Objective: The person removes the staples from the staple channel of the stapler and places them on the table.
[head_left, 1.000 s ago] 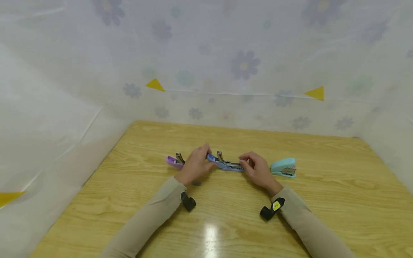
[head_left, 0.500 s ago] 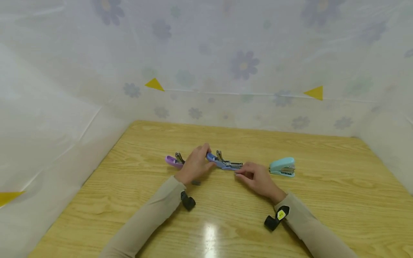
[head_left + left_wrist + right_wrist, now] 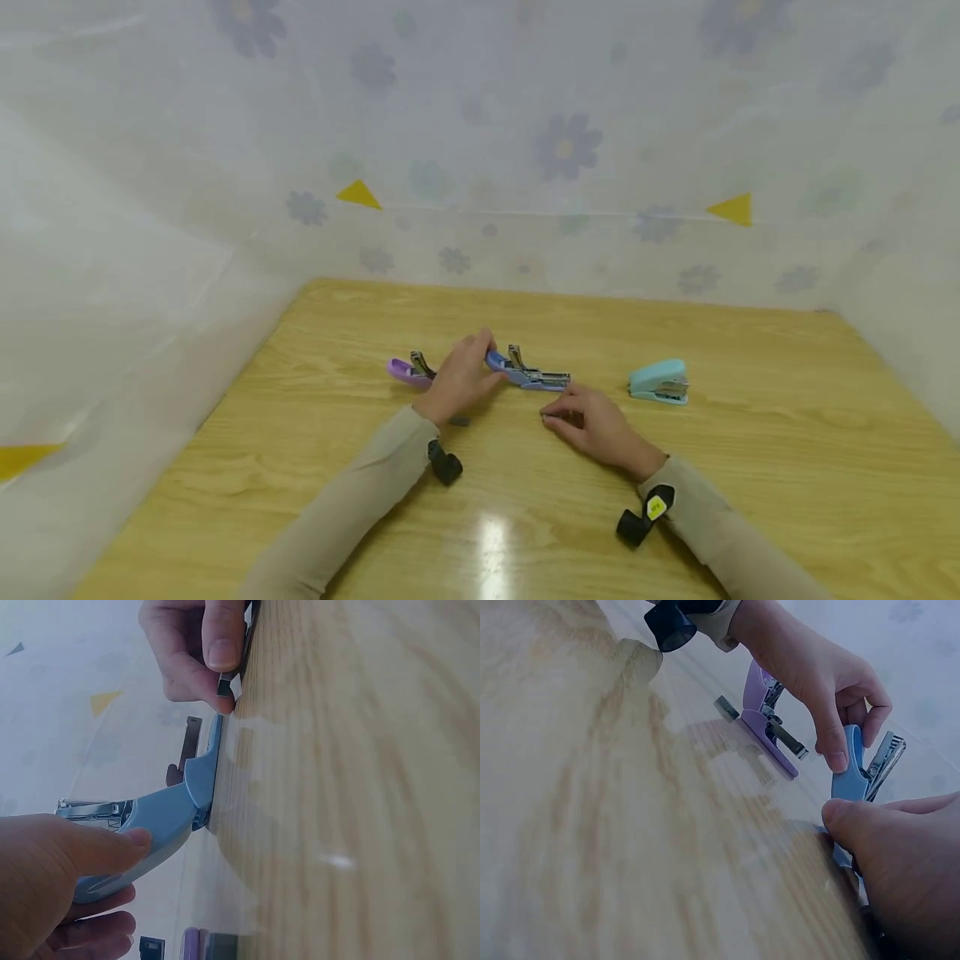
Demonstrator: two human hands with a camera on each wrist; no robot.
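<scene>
An opened blue stapler lies mid-table. My left hand grips its raised lid between thumb and fingers; the left wrist view shows the thumb on the blue lid. The right wrist view shows the same hold on the blue lid. My right hand rests on the wood just in front of the stapler's metal magazine. It pinches a small grey staple strip against the table. A purple stapler, also open, sits behind my left hand.
A light teal stapler stands shut to the right. A short dark staple strip lies by my left wrist. The wooden table is walled on three sides by flowered plastic sheeting.
My right hand has drawn back from the blue stapler's magazine toward me and down onto the table. My left hand has kept its hold on the lid.
</scene>
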